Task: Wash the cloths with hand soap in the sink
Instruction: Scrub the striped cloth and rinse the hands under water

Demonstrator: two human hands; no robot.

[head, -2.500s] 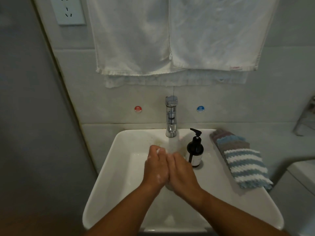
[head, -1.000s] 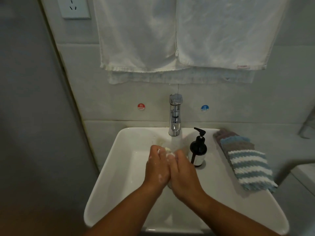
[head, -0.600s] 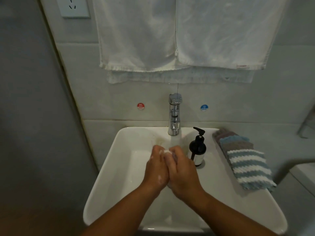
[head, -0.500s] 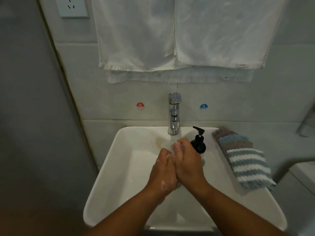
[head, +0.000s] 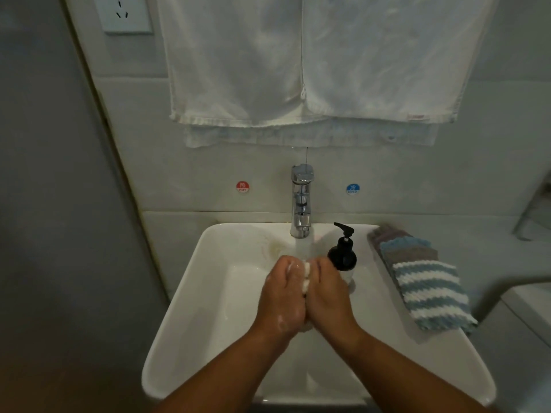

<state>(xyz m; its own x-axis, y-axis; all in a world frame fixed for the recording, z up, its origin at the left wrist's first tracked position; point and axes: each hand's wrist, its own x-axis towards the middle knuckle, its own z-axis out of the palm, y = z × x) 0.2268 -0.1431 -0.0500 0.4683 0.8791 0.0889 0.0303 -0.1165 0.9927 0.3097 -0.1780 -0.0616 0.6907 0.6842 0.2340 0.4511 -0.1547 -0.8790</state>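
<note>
Two-handed squeeze: left hand [head: 283,296] and right hand [head: 328,296] clamp a sudsy cloth [head: 306,275] between them, under the tap [head: 301,201]. Heads up, the soap bottle [head: 343,257] sits just right of the grip, so a wide scrub might topple it.

dim grey tiled wall [head: 208,162], white towels [head: 238,61] hanging, socket [head: 125,13] upper left.

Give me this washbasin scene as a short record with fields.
Hands: left hand and right hand pressed together over the sink, gripping a soapy white cloth
Faucet: water running
Soap bottle: upright, right of faucet
Folded cloths: stacked on sink's right rim
Towels: hanging on wall above
</note>
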